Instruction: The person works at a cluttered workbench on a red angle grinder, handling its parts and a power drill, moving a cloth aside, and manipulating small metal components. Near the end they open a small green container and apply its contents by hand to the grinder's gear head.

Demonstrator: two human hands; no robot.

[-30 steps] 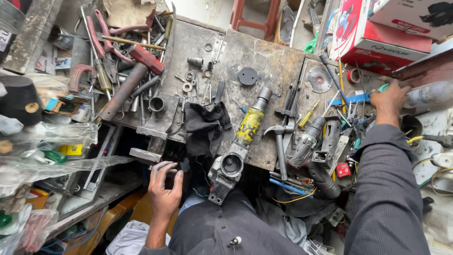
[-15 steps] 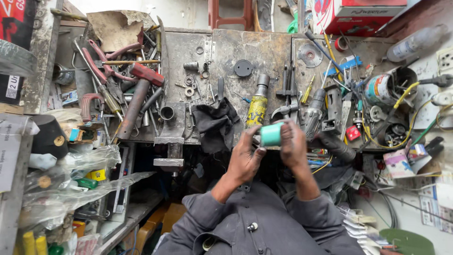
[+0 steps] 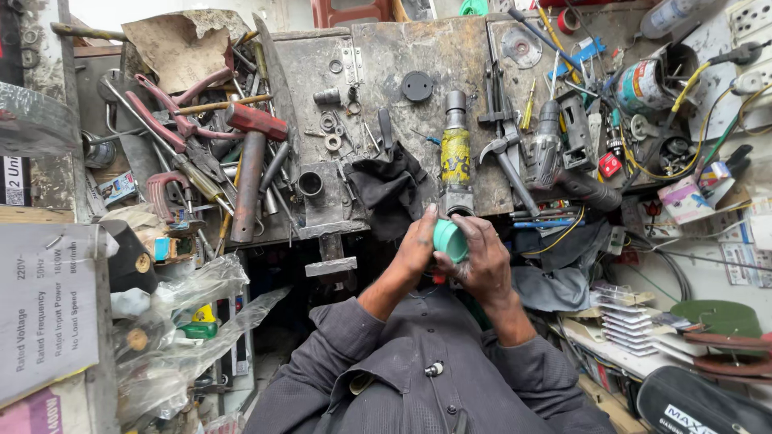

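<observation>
Since half a second ago the two hands have drawn a little nearer the body and off the bench edge, and the small teal-green plastic cup-shaped cap (image 3: 450, 239) has turned so that its open mouth now faces more toward the left hand. The left hand (image 3: 416, 245) cups the cap from nine o'clock, thumb and fingers wrapped round its rim, while the right hand (image 3: 481, 261) closes on it from three o'clock, fingers curled over its far side; both hands are clamped on the one piece, pressed together, probably to steady it while it is turned or worked between the palms. The cap sits between the palms just at six o'clock of the yellow-bodied grey angle grinder (image 3: 455, 157) lying lengthwise on the worn metal-topped workbench (image 3: 450, 56). It looks smooth, round and hollow, with a thick lip, cleaner than anything around it. At ten o'clock of the hands lies a crumpled black cloth (image 3: 386, 185), and farther at ten o'clock a red-headed hammer with a rusty shaft (image 3: 251, 161).
</observation>
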